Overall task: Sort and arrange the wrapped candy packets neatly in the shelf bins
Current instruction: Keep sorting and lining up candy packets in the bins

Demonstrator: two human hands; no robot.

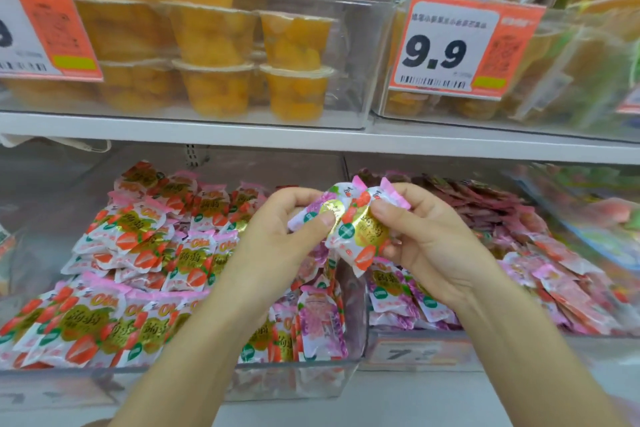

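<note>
Hands pinch two packets: left hand (277, 232) purple packet (309, 212), right hand (429, 243) strawberry packet (363, 239).

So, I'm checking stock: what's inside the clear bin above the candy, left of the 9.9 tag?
Stacked cups of yellow-orange fruit. The left price tag covers whatever sits behind it.

The packets (349, 225) sit at centre between the left hand (277, 239) and right hand (433, 246), above the left bin (294, 381) at 8 o'clock and the right bin (415, 350) at 4 o'clock. Fruit cups (294, 87) stand at 12 o'clock.
</note>
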